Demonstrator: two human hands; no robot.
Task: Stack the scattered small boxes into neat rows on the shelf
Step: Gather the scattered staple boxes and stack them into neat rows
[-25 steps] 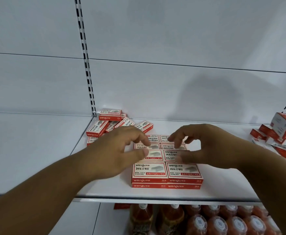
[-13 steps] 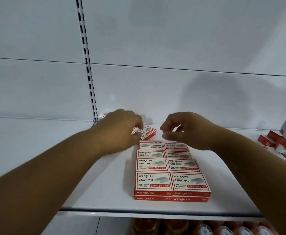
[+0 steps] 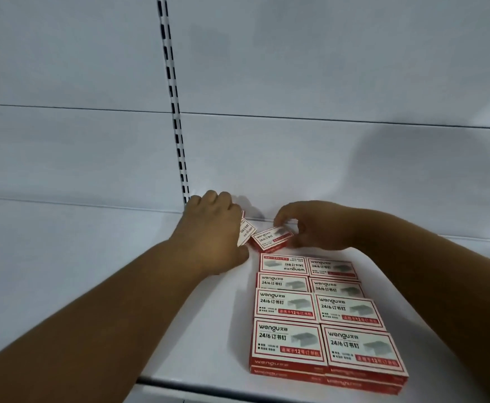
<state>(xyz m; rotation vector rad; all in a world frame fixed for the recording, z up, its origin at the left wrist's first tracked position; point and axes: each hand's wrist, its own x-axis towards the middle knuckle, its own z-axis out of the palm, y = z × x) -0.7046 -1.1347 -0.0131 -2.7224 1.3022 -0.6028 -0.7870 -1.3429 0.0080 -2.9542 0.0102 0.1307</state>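
Right hand (image 3: 316, 228) curled over the far end of a loose small box (image 3: 271, 238), fingers (image 3: 281, 221) bent round its top edge and thumb at its near right corner, pinching it where it lies askew on the white shelf (image 3: 179, 330). Left hand (image 3: 211, 231) knuckles-up just left of that box, fingers curled down over another box (image 3: 246, 231), tilted and mostly hidden beneath the palm; grip itself cannot be told for certain, though the curl suggests a hold. Directly toward the viewer from both hands, touching distance from the pinched box: the neat rows (image 3: 322, 318), two columns wide and four boxes deep, stacked at least two high at the front edge. Back-left box of those rows turned the other way round, print upside down. Behind the left hand, a slotted upright (image 3: 176, 132) in the white back panel. Far right of the right forearm, a sliver of red at the frame edge, too small to identify. Boxes flat, red-bordered, white-faced, printed "wengu 24/6" with a grey picture of staples.
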